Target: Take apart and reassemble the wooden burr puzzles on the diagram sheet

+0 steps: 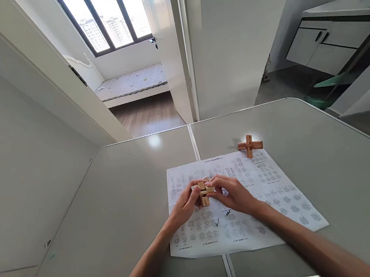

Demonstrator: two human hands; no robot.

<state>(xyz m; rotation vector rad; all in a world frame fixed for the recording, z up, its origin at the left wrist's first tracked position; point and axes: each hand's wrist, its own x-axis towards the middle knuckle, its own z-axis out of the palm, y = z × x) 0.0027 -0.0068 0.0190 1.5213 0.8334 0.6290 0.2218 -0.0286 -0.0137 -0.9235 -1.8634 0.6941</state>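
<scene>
Over the printed sheet, a small light-wood interlocking puzzle (pixel 205 201) sits between my two hands. My left hand (pixel 185 203) grips its left side, with the thumb on the near face. Thumb and fingertips of my right hand (pixel 233 192) pinch a block on its right side. Parts of the puzzle are hidden behind the fingers. Beneath lies a large white instruction sheet (pixel 248 233) covered in small line drawings. A second wooden puzzle (pixel 249 146), reddish-brown and cross-shaped, rests at the sheet's far right edge, apart from both hands.
The grey table (pixel 129 206) has a pale seam (pixel 193 142) running through its middle and a light rim. Beyond the far edge are an open door (pixel 164 39) and a bed (pixel 133 82). White cabinets (pixel 327 44) stand at the far right.
</scene>
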